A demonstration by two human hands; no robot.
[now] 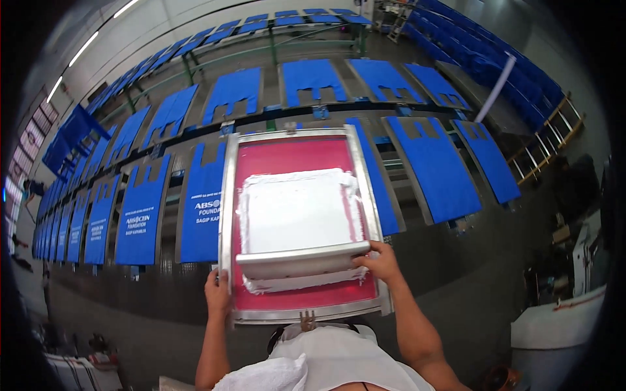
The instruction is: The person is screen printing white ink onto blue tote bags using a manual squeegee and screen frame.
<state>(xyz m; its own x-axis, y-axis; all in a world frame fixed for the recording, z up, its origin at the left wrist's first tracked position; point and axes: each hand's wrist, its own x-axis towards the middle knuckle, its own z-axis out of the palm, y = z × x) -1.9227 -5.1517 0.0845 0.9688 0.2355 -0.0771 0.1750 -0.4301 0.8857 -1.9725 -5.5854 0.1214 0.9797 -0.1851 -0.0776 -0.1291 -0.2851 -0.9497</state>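
Note:
A silk-screen frame [229, 195] with metal rails and red mesh [293, 153] spans the space before me. White ink [297, 212] covers the middle of the mesh in a thick-edged rectangle. Across the lower part of the ink lies a long metal squeegee [303, 259]. My right hand [379, 262] is closed on the squeegee's right end, near the frame's right rail. Low on the left rail, my left hand [218, 291] grips the frame, its fingers partly hidden. What lies directly under the screen is mostly hidden.
Blue cut-out bag panels [140, 218] lie on boards in long rows; those to the left carry white print, while the right panel [435, 169] looks plain. More panels fill a green-legged rack behind. At right stand a ladder [546, 140] and blue-covered shelving [482, 52].

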